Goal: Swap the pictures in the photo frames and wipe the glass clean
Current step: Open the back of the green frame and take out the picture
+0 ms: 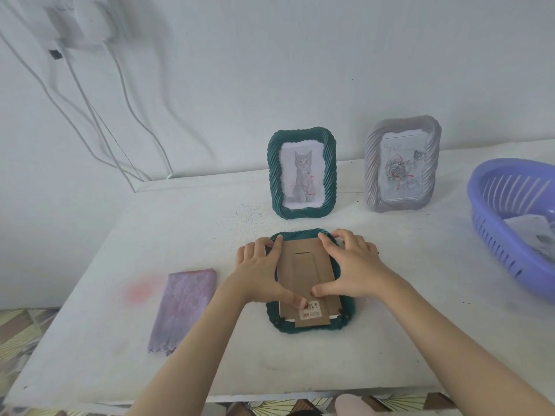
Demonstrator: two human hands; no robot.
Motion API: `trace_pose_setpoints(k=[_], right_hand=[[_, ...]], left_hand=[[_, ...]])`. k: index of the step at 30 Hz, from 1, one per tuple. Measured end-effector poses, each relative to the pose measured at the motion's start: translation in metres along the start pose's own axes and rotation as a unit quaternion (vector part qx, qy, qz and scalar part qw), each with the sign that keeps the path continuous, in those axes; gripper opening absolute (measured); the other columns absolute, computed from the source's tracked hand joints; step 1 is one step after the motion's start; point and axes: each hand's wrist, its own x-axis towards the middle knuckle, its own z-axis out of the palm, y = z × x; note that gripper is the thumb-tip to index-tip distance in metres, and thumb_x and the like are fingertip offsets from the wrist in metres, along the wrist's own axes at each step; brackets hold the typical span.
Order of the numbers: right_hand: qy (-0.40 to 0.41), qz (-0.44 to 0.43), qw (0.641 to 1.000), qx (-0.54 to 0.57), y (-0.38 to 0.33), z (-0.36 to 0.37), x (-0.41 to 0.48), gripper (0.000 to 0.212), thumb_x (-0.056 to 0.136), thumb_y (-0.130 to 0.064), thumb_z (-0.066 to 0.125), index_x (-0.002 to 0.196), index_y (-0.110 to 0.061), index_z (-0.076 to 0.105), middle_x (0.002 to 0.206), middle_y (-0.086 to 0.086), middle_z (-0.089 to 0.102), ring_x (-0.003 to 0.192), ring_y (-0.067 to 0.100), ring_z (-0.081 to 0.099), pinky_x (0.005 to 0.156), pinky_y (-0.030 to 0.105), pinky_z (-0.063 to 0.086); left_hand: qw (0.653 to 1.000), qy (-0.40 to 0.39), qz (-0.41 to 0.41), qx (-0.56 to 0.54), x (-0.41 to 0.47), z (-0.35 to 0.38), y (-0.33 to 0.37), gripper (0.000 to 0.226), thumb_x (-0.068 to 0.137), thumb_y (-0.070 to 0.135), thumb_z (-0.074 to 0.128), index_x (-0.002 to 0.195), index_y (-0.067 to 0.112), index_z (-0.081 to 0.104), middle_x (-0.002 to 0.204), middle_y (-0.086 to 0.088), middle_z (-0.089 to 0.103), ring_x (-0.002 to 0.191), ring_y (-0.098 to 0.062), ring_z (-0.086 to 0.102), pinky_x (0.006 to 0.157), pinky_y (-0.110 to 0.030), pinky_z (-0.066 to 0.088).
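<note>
Pressing frame backing (306, 271), left hand (258, 265), right hand (350, 265), fingers (327, 241) spread open; sticker (310, 309) reads 200

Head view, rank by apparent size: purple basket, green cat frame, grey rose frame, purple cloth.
1. purple basket, though cropped.
2. grey rose frame and green cat frame: alike, unranked.
3. purple cloth.
</note>
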Motion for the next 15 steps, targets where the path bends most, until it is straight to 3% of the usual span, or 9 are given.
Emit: trace_pose_setpoints(k=[5,7,11,15], right_hand=[[0.032,-0.015,0.999,0.032,0.006,0.005,-0.005,0.114,0.051,-0.083,0.052,0.146,-0.034,0.012,0.151,-0.004,0.011,0.138,0.018,0.011,0.112,0.036,0.008],[0.069,-0.037,0.993,0.093,0.01,0.013,-0.016,0.108,0.05,-0.084,0.043,0.144,-0.037,0.02,0.153,-0.004,0.012,0.14,0.015,0.012,0.112,0.032,0.009],[0.117,-0.064,0.974,0.183,0.015,0.031,-0.048,0.081,0.062,-0.072,0.053,0.136,-0.042,0.036,0.149,-0.017,0.018,0.14,0.007,0.014,0.114,0.03,0.011],[0.135,-0.08,0.965,0.211,0.02,0.045,-0.078,0.066,0.062,-0.079,0.053,0.122,-0.053,0.045,0.147,-0.027,0.021,0.137,-0.005,0.016,0.116,0.034,0.012]], left_hand=[[0.998,0.048,0.016,-0.043,-0.006,0.008,-0.002,0.135,0.041,0.088,0.046,0.148,0.022,-0.001,0.139,0.003,0.016,0.13,-0.02,0.011,0.11,-0.03,0.005],[0.987,0.129,0.053,-0.077,-0.018,0.021,-0.004,0.116,0.052,0.084,0.043,0.146,0.022,0.017,0.142,0.004,0.025,0.131,-0.015,0.017,0.11,-0.027,0.007],[0.95,0.238,0.093,-0.181,-0.047,0.041,-0.009,0.077,0.072,0.075,0.049,0.128,0.023,0.052,0.132,0.015,0.047,0.124,-0.001,0.034,0.108,-0.028,0.029],[0.94,0.219,0.094,-0.245,-0.073,0.051,-0.013,0.063,0.063,0.065,0.068,0.118,0.034,0.06,0.13,0.024,0.05,0.129,0.003,0.035,0.108,-0.025,0.028]])
